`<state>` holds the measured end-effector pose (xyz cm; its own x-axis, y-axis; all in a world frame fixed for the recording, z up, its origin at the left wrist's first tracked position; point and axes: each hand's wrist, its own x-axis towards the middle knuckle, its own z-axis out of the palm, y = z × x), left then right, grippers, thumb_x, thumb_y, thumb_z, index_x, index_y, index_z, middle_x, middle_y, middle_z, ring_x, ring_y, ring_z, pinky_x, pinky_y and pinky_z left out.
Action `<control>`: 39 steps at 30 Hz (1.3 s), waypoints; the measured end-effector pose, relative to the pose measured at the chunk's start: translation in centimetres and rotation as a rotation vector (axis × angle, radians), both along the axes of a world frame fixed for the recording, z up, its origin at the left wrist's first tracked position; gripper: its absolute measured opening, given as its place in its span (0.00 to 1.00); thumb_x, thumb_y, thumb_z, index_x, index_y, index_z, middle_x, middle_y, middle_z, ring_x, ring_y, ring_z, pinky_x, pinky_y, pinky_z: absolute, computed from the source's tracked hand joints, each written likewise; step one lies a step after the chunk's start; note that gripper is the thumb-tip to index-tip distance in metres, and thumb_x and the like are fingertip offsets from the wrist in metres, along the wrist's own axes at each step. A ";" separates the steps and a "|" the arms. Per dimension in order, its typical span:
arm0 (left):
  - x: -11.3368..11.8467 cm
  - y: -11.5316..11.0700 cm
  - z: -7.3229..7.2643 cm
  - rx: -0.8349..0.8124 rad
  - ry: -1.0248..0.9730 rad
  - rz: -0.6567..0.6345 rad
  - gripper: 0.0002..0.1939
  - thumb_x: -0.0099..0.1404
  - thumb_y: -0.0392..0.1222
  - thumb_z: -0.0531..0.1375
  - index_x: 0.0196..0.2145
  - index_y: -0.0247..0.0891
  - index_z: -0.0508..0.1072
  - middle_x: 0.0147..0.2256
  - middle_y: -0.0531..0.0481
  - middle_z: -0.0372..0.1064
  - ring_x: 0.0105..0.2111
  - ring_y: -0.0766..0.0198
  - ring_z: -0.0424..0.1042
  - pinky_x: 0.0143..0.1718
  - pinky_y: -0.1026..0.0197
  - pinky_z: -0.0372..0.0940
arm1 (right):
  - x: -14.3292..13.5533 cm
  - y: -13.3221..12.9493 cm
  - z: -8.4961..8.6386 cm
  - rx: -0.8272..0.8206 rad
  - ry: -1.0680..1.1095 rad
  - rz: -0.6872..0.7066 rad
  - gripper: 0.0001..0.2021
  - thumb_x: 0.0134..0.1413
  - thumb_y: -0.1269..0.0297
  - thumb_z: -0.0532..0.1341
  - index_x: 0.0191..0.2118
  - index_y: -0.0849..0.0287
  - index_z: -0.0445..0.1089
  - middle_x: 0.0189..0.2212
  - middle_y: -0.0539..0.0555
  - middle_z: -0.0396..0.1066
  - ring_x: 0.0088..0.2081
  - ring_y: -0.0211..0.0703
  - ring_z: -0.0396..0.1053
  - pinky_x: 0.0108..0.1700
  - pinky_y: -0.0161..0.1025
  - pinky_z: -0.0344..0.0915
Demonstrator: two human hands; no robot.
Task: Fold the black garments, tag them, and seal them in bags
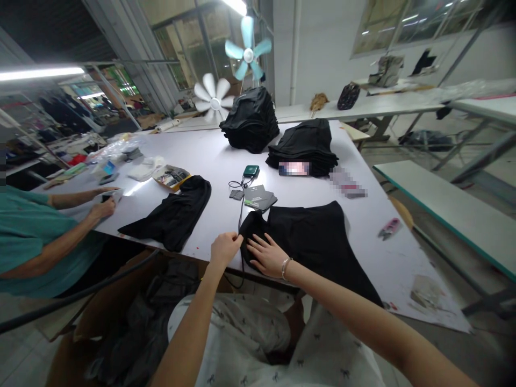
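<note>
A black garment (310,234) lies spread on the white table in front of me, its lower right part reaching the near edge. My left hand (226,250) is closed with the fingertips on the garment's left edge. My right hand (268,255), with a bracelet at the wrist, rests flat on the left part of the cloth, fingers spread. Just beyond the garment lie several grey tags (260,198) and a dark green device (250,171) with a black cord. To the left is another black garment (173,215), crumpled and apart from my hands.
Two stacks of black garments (250,118) (304,142) stand at the back of the table (189,156). Two fans (248,55) (215,103) are behind. At the left, a co-worker in a teal shirt (24,236) handles a clear bag. Pink snips (389,228) lie right.
</note>
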<state>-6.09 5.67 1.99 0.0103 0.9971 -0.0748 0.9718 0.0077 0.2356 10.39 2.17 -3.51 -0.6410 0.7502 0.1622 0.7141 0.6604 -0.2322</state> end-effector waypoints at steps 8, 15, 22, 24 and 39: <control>2.4 2.5 0.7 -0.011 0.089 -0.070 0.18 0.59 0.53 0.49 0.27 0.37 0.72 0.29 0.43 0.71 0.32 0.57 0.69 0.29 0.63 0.55 | 0.4 -0.9 0.1 0.003 0.008 0.019 0.23 0.58 0.54 0.44 0.54 0.62 0.57 0.56 0.57 0.54 0.60 0.47 0.41 0.59 0.52 0.36; 2.0 2.8 1.1 0.001 0.044 -0.078 0.19 0.62 0.51 0.45 0.29 0.39 0.71 0.31 0.45 0.71 0.32 0.61 0.68 0.30 0.64 0.55 | 0.4 -0.8 0.3 0.015 -0.033 0.015 0.23 0.58 0.54 0.44 0.54 0.62 0.58 0.58 0.58 0.50 0.60 0.50 0.41 0.58 0.53 0.38; 3.9 4.5 0.6 0.070 0.017 -0.161 0.24 0.55 0.56 0.54 0.44 0.38 0.65 0.42 0.42 0.67 0.41 0.56 0.66 0.35 0.61 0.58 | 0.3 -1.0 0.2 0.006 -0.066 0.033 0.24 0.57 0.53 0.45 0.54 0.62 0.59 0.56 0.59 0.55 0.59 0.51 0.43 0.57 0.53 0.38; 4.8 5.3 0.4 0.059 0.029 -0.182 0.18 0.57 0.52 0.54 0.41 0.38 0.68 0.39 0.42 0.68 0.39 0.56 0.67 0.35 0.61 0.59 | 0.4 -0.9 0.4 0.005 -0.054 0.043 0.23 0.57 0.54 0.47 0.53 0.62 0.60 0.55 0.59 0.56 0.59 0.52 0.44 0.57 0.53 0.38; 6.1 5.4 -0.2 0.098 -0.046 -0.236 0.16 0.61 0.51 0.51 0.40 0.42 0.71 0.34 0.46 0.72 0.36 0.59 0.70 0.34 0.64 0.59 | 0.3 3.7 0.2 0.068 0.023 -0.242 0.26 0.50 0.51 0.54 0.48 0.67 0.62 0.47 0.66 0.58 0.51 0.56 0.51 0.51 0.49 0.51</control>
